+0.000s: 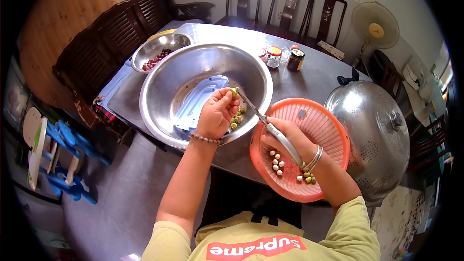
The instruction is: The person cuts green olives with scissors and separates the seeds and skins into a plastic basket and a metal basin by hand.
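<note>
My left hand (217, 112) pinches a green lotus seed (235, 93) over the large steel basin (208, 50). My right hand (290, 137) is closed round a pliers-like metal tool (275, 133) with grey handles, its narrow tip right at the seed. Below my left hand, a light-blue plastic tray (195, 101) lies in the basin. More green-brown lotus seeds or shells (237, 120) rest beside it. Under my right hand stands an orange plastic basket (333, 135), holding several white peeled seeds (277, 162) and several green seeds (309, 178).
A smaller steel bowl (145, 50) with red grapes (157, 60) stands at the back left. Jars (274, 56) and a dark jar (295, 60) stand behind the basin. A large perforated steel lid (372, 130) is at the right. Chairs and a fan (375, 25) are beyond.
</note>
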A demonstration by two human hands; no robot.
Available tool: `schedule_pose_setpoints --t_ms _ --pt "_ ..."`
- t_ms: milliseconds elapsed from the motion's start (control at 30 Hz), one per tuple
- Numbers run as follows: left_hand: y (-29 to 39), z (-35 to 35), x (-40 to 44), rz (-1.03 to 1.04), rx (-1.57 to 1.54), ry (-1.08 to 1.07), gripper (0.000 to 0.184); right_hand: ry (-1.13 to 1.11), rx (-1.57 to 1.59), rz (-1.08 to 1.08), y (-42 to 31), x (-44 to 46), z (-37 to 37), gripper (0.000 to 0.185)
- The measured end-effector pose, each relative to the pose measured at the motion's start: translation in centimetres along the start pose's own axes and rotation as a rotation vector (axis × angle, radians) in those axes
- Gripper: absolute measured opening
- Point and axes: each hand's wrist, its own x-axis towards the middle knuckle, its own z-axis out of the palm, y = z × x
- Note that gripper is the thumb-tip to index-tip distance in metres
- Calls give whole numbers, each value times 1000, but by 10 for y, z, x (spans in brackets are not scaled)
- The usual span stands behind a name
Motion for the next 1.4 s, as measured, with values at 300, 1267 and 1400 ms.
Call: schedule_pose_setpoints --t_ms 300,1267,1400 --pt "-6 -6 4 115 64 63 12 219 -669 -250 15 5 6 28" --pt "-2 -1 0 64 80 30 6 95 -458 -202 15 6 6 11" --pt "-1 1 0 53 40 47 7 56 -113 -85 16 5 6 13"
